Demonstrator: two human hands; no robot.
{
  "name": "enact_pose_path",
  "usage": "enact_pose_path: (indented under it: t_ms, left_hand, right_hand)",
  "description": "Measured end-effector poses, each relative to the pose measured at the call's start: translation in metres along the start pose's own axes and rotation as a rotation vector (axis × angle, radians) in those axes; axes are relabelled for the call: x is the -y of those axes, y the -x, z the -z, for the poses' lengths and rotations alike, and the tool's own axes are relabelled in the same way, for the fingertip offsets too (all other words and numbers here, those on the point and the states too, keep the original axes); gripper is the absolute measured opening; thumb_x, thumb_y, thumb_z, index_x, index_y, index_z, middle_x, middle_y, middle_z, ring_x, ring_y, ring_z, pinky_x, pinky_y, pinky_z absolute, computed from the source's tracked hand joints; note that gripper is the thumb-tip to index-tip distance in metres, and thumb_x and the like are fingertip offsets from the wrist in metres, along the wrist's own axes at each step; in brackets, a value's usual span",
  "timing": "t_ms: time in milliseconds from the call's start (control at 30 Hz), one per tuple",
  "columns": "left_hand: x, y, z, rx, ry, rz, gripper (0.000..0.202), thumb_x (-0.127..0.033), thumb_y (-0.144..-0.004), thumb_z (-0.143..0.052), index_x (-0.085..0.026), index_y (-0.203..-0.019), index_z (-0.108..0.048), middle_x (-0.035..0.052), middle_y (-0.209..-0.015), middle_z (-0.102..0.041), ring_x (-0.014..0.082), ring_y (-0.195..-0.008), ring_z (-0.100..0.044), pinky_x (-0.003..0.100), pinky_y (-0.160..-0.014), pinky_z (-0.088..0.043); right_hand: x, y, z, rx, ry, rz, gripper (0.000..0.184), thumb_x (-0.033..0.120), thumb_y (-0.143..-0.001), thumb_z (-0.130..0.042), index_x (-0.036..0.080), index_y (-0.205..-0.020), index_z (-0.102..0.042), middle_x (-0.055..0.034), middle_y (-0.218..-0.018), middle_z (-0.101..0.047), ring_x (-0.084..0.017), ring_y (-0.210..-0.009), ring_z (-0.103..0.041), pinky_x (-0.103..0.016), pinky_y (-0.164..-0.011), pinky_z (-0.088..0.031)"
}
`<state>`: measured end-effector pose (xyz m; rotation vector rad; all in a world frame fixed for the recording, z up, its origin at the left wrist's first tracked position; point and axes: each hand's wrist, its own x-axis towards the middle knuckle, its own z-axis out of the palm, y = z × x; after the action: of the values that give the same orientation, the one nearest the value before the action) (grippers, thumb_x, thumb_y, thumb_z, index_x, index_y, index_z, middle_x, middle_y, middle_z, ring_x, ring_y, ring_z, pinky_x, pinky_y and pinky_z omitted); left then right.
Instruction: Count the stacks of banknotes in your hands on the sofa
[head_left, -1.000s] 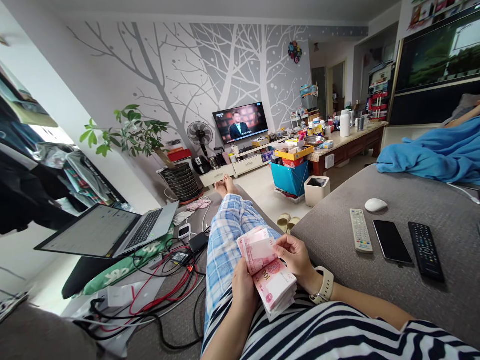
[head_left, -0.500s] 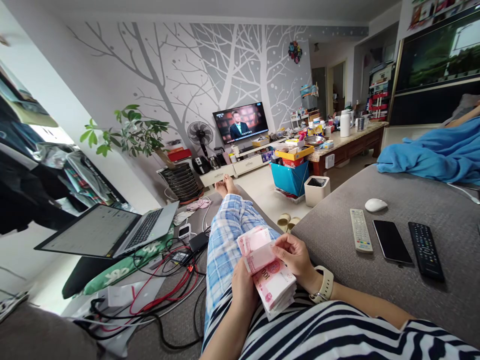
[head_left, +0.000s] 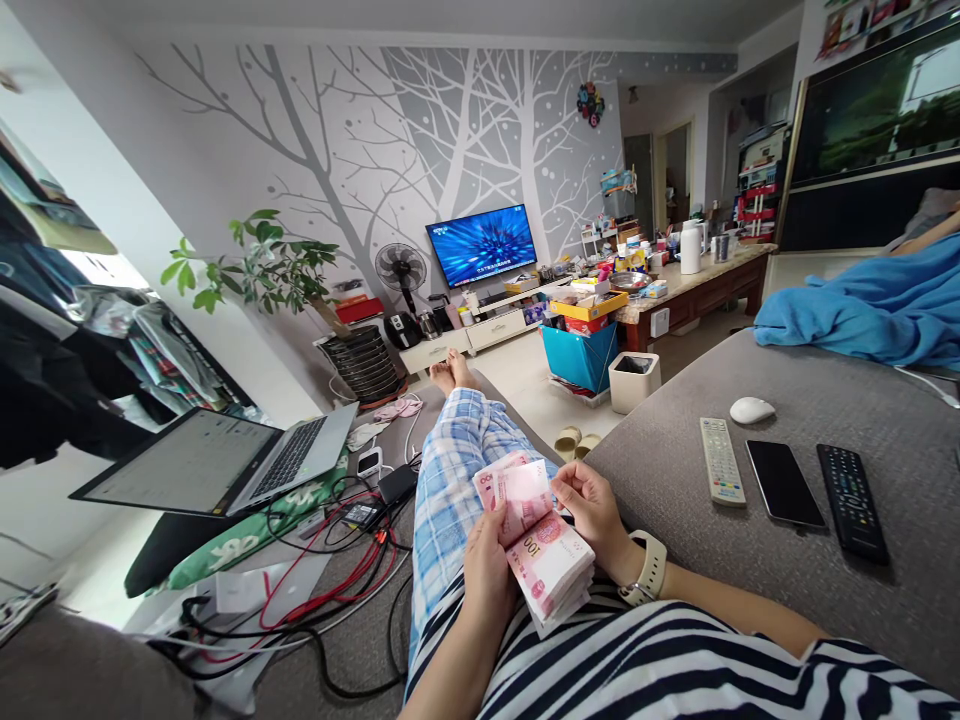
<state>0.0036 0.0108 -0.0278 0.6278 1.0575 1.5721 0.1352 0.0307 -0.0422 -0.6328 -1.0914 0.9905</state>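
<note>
I sit on a grey sofa with my legs in blue plaid trousers stretched out. A thick stack of pink banknotes (head_left: 546, 560) rests over my lap. My left hand (head_left: 487, 570) grips the stack from below, thumb on top. My right hand (head_left: 592, 512), with a cream watch at the wrist, pinches the top banknote (head_left: 517, 492), which is bent up and away from the stack.
On the sofa seat to my right lie a white remote (head_left: 721, 460), a black phone (head_left: 784, 483), a black remote (head_left: 852, 502) and a white mouse (head_left: 751, 410). An open laptop (head_left: 225, 460) sits on a green cushion at left, above tangled cables (head_left: 330, 560). A television (head_left: 481, 245) plays ahead.
My right hand has folded one more note up off the stack. The television picture has switched from a seated person to a blue burst pattern.
</note>
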Motion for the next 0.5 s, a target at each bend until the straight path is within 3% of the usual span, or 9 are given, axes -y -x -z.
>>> enact_pose_path:
  t_ms: [133,500]
  left_hand:
    - [-0.0038,0.0057,-0.0038,0.075,0.043,0.060,0.030,-0.028,-0.062,-0.078,-0.014,-0.087,-0.069,0.0058,-0.074,-0.072,0.0225,-0.065,-0.069,0.034,-0.063,-0.055]
    - [-0.0030,0.0079,-0.0027,0.123,0.001,0.069,0.030,-0.030,-0.065,-0.076,-0.018,-0.092,-0.070,0.0097,-0.084,-0.075,0.0292,-0.072,-0.071,0.039,-0.061,-0.056]
  right_hand:
    - [-0.0009,-0.0007,-0.0011,-0.020,0.026,-0.018,0.030,0.046,-0.077,-0.071,0.020,-0.072,-0.057,0.0018,-0.063,-0.053,-0.013,-0.059,-0.047,-0.024,-0.054,-0.038]
    - [0.0013,0.0002,0.0005,0.043,0.063,-0.030,0.038,0.049,-0.080,-0.065,0.019,-0.061,-0.050,0.0041,-0.057,-0.044,-0.011,-0.055,-0.038,-0.024,-0.052,-0.032]
